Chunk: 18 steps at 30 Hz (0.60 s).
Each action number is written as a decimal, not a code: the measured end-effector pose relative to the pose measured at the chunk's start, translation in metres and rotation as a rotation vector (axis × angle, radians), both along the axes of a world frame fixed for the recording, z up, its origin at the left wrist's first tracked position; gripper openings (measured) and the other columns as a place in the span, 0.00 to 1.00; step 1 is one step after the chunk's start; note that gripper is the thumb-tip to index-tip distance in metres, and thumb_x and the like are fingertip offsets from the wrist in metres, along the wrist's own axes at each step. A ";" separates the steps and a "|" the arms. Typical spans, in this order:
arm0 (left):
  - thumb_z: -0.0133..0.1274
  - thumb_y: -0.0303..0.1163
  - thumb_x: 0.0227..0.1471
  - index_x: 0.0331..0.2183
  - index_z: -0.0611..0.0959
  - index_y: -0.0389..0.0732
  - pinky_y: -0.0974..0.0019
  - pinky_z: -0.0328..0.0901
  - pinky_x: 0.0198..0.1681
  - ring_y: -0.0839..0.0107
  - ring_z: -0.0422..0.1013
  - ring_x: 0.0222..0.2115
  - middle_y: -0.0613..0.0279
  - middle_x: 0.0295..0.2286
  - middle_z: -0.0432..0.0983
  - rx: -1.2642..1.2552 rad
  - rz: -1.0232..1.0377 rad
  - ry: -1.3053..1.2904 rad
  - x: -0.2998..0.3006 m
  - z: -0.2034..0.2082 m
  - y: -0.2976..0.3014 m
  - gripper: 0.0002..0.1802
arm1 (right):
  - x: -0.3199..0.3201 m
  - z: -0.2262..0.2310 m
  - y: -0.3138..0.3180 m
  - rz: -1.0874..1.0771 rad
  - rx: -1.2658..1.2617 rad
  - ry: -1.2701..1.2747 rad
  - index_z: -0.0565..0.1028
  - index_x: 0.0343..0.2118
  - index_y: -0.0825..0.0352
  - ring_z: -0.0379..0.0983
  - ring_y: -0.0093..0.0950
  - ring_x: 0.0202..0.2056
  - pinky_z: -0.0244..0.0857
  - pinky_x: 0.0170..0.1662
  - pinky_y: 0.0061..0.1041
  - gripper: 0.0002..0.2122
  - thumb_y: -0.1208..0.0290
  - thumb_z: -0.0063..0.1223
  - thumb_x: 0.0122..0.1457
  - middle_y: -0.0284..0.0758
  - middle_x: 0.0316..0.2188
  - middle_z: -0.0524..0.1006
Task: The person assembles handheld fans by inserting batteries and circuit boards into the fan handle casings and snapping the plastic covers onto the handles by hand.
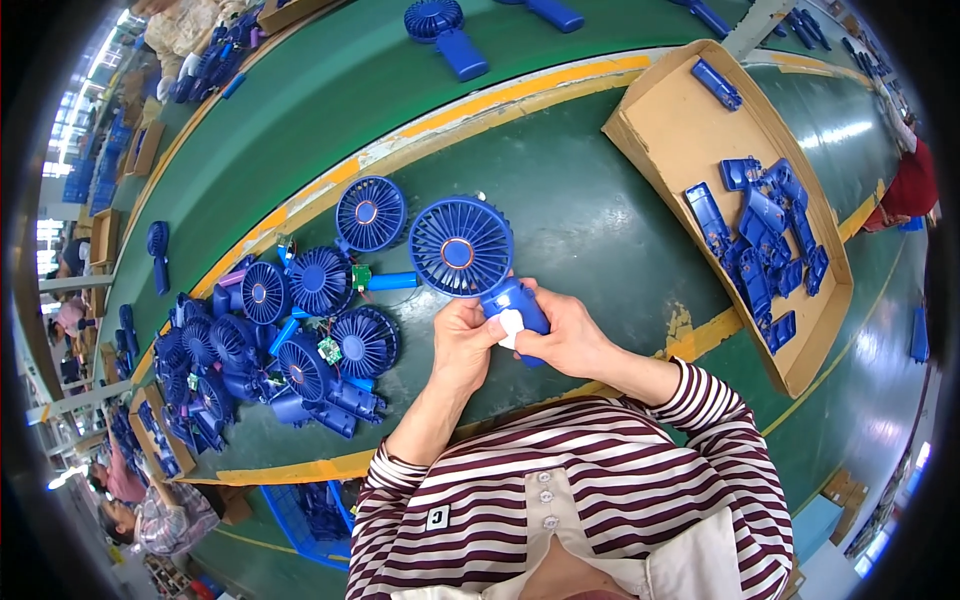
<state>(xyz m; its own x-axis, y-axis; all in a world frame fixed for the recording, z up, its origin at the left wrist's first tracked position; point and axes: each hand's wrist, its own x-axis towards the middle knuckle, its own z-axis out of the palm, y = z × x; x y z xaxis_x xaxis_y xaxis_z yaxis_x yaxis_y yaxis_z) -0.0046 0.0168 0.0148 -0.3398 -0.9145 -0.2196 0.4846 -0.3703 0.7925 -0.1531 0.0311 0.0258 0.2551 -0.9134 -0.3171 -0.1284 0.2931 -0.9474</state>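
Fan (460,250), blue, held over counter (620,250), in front of striped shirt (480,475). Round head away from body, handle toward it. Clasped on handle from left by left grip (462,345), from right by right grip (570,335); both closed on it. White scrap (510,328) against handle, at the thumbs. Just left: green board (361,277) and blue cylinder (392,281). Further left: heap (230,345) of blue fan heads, handles, more boards. Well apart on right: cardboard tray (640,105), with blue shells (760,220) piled inside, one lying alone near far end. Beyond far edge: green belt (330,130), bearing another fan (455,45). Below near edge, left: blue crate (285,520).
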 end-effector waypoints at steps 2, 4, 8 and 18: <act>0.57 0.27 0.40 0.43 0.70 0.30 0.67 0.67 0.39 0.67 0.71 0.36 0.49 0.39 0.71 -0.009 0.017 0.009 -0.001 -0.001 0.001 0.26 | 0.001 0.000 0.001 -0.014 0.012 0.009 0.65 0.42 0.74 0.71 0.29 0.24 0.65 0.30 0.26 0.22 0.70 0.51 0.43 0.41 0.23 0.73; 0.57 0.27 0.41 0.43 0.71 0.29 0.67 0.67 0.39 0.67 0.71 0.36 0.48 0.39 0.72 -0.017 0.033 0.018 -0.001 -0.003 0.002 0.25 | 0.001 -0.003 0.002 -0.010 0.031 0.021 0.65 0.43 0.73 0.71 0.29 0.24 0.65 0.30 0.26 0.22 0.70 0.51 0.43 0.42 0.23 0.73; 0.58 0.26 0.38 0.42 0.72 0.29 0.68 0.66 0.40 0.69 0.71 0.35 0.52 0.37 0.72 0.014 0.047 0.031 -0.003 -0.004 0.003 0.25 | 0.000 -0.003 0.002 -0.023 0.023 0.035 0.66 0.42 0.72 0.71 0.29 0.23 0.65 0.29 0.25 0.21 0.71 0.51 0.42 0.41 0.22 0.72; 0.51 0.22 0.44 0.45 0.68 0.31 0.68 0.66 0.40 0.69 0.70 0.38 0.51 0.41 0.70 0.020 0.045 0.019 -0.005 -0.014 -0.009 0.23 | 0.003 -0.001 -0.015 -0.084 0.132 -0.078 0.71 0.30 0.72 0.69 0.19 0.20 0.64 0.24 0.21 0.11 0.72 0.55 0.44 0.33 0.19 0.73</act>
